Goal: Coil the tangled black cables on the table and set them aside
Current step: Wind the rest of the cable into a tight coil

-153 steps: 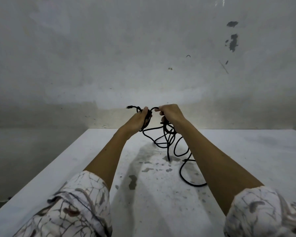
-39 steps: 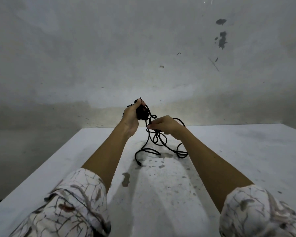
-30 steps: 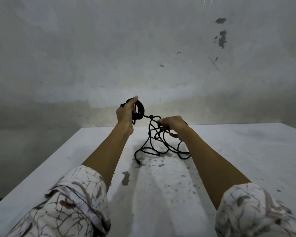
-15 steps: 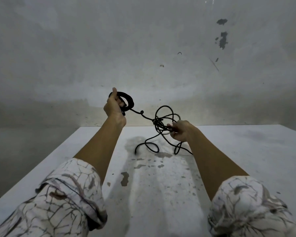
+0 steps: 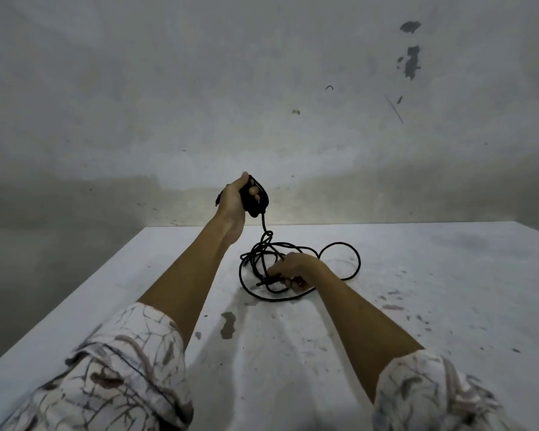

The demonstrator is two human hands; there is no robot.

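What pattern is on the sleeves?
The sleeves are whitish with dark, branch-like lines and blotches, seen in the head view, the only one.

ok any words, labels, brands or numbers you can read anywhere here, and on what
None. The cable, the coil in the left hand, the right hand, the table, the wall and the sleeves show no readable text; the wall marks are just stains.

Right hand dropped to table
Right hand point(image 5: 293, 272) lowered the loose black cable point(image 5: 339, 259) onto the table point(image 5: 448, 275); left hand point(image 5: 234, 200) swung the coil point(image 5: 255, 202) back rightward.
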